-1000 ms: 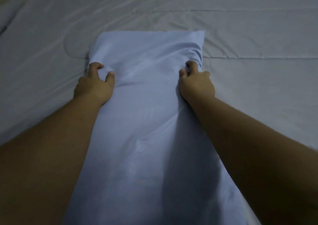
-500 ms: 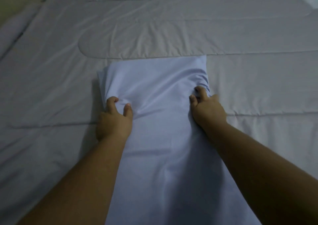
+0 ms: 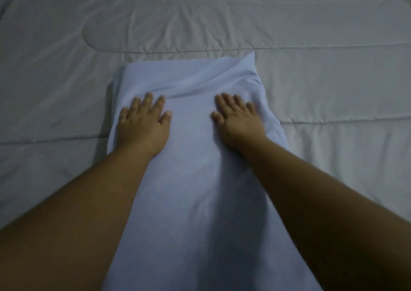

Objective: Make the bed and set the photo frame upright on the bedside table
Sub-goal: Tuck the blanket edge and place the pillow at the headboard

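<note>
The pale blue pillow (image 3: pixel 191 190) lies on the grey quilt (image 3: pixel 333 79), under the left hand (image 3: pixel 142 124) and the right hand (image 3: pixel 239 121), each grip apart, fingers flat. Uneven pressing could likely slide it askew or leave folds. Its long axis runs away from the person, far end pointing ahead.

Place: a bedroom in a home, shown by bedding that fills the whole view.
Cover: a pale grey quilt (image 3: pixel 311 79) is spread flat on all sides of the pillow (image 3: pixel 193 175), with soft wrinkles.
Stitching: long sewn seams (image 3: pixel 333 45) cross the quilt beyond the pillow's far end and run out to either side of it. One curved line lies just past its far left corner.
Pillow: long, in a pale blue case, lying on top of the quilt.
Light: dim and indoor.
</note>
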A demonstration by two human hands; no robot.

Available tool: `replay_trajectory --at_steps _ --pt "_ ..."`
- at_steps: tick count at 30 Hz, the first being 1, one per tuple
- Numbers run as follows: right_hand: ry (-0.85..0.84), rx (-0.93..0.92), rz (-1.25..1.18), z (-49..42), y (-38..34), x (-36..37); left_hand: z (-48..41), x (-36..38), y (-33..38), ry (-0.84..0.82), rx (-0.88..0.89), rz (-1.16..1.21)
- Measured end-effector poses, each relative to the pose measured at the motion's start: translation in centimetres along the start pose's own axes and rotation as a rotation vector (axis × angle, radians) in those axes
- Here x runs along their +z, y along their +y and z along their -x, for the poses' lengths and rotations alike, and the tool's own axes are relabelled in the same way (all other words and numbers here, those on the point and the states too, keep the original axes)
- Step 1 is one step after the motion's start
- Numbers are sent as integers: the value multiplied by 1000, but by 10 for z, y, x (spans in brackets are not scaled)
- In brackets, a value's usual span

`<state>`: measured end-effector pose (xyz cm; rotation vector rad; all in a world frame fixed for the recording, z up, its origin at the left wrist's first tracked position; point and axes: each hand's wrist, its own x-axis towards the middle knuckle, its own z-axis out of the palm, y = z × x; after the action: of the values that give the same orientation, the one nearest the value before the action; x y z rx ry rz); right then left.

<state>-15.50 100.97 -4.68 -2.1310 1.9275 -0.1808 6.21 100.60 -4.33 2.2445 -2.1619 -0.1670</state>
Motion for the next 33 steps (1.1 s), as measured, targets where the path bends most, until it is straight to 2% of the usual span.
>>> replay_trajectory --at_steps 2,4,5,7,9,11,13,17,19,22,23,26,30,33 --pt "-17 194 51 -5 45 -16 -5 -3 -14 -12 -162 14" --pt "46 349 86 -13 61 -31 -15 -10 -9 2 -242 -25" --pt "112 341 97 -23 55 -33 -23 -14 3 38 -218 -40" --pt "184 126 40 -48 18 -30 -38 -19 35 65 -55 -13" --pt "100 -163 -39 -64 -25 -16 -51 -15 54 2 88 9" --pt "0 -273 -42 -77 -34 -5 -63 -9 44 -48 81 -12" --pt "-11 -216 15 -96 -3 -4 -71 -6 22 -32 -27 -33" --pt "-30 84 34 -113 69 -24 -76 -6 9 -61 -169 -58" --pt "57 136 60 -116 65 -32 -76 -12 23 5 -189 -46" --pt "306 41 -31 -104 24 -34 -60 -16 44 209 -136 -19" --pt "333 -17 -51 -94 14 -29 -50 -11 48 204 -110 -34" --pt "120 -110 0 -64 3 -3 -30 7 49 28 -64 -96" --pt "232 -69 -35 -44 8 -5 -17 0 52 153 -20 -66" --pt "97 -60 -24 -8 15 -2 21 8 47 25 32 -61"
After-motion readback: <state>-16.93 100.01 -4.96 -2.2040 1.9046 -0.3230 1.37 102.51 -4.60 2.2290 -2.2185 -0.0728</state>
